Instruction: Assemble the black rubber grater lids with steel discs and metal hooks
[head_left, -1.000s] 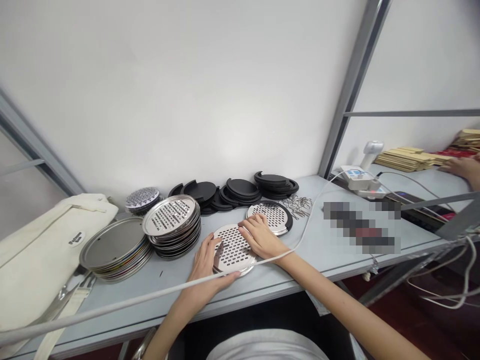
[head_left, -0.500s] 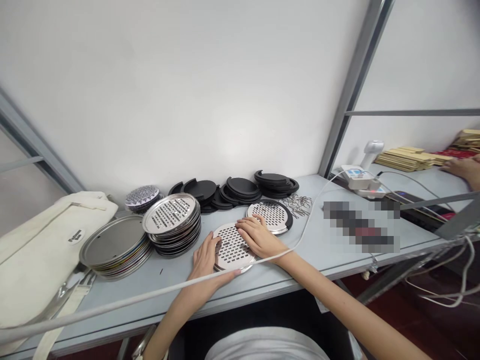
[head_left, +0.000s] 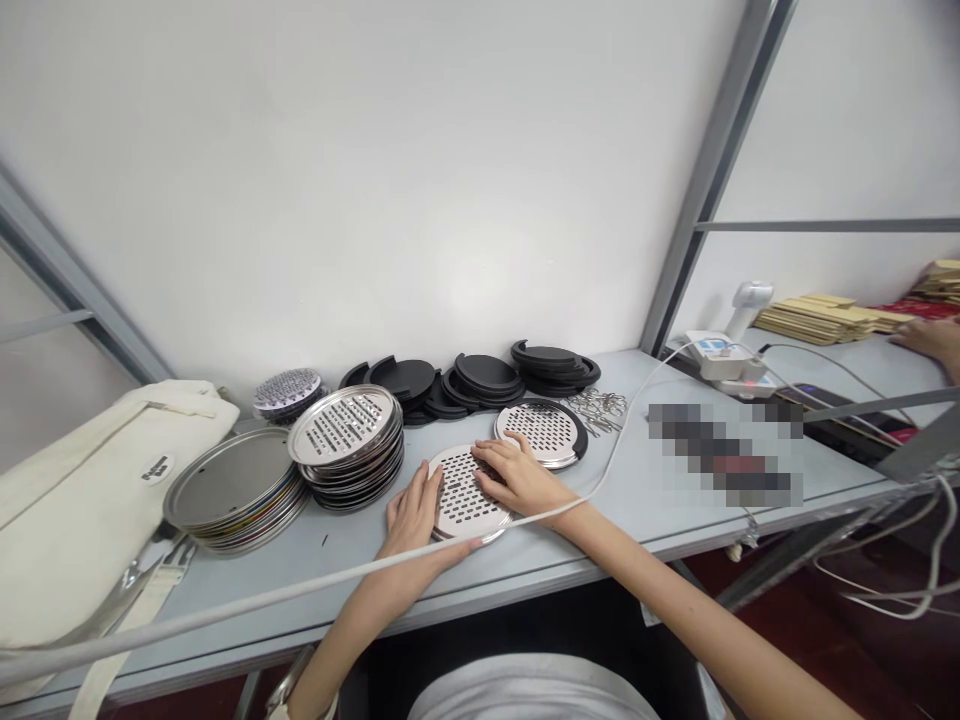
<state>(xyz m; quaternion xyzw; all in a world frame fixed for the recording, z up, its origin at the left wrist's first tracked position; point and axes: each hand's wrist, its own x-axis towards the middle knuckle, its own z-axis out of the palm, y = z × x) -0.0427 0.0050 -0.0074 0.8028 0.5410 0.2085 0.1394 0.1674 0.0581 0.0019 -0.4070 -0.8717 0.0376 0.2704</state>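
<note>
A round metal plate with rows of slots (head_left: 469,490) lies on the grey table near its front edge. My left hand (head_left: 412,525) rests along its left and lower rim, thumb and fingers apart. From the right, my right hand (head_left: 525,480) lies on its top and right side with the fingers spread. Just behind is another slotted plate (head_left: 536,430) with a black piece along its right rim. Left of my hands stands a stack of slotted plates (head_left: 349,430). Beside that stack are plain metal discs (head_left: 229,480).
Black round parts (head_left: 484,375) line the wall, with small metal hooks (head_left: 596,408) beside them. A cream bag (head_left: 82,500) sits left. A white cable (head_left: 300,592) crosses in front. At far right, a person's hand (head_left: 930,338) is near wooden pieces (head_left: 817,318).
The fingers of my left hand have shifted slightly at the plate's left rim. My right hand stays on the plate, and the view has moved a little.
</note>
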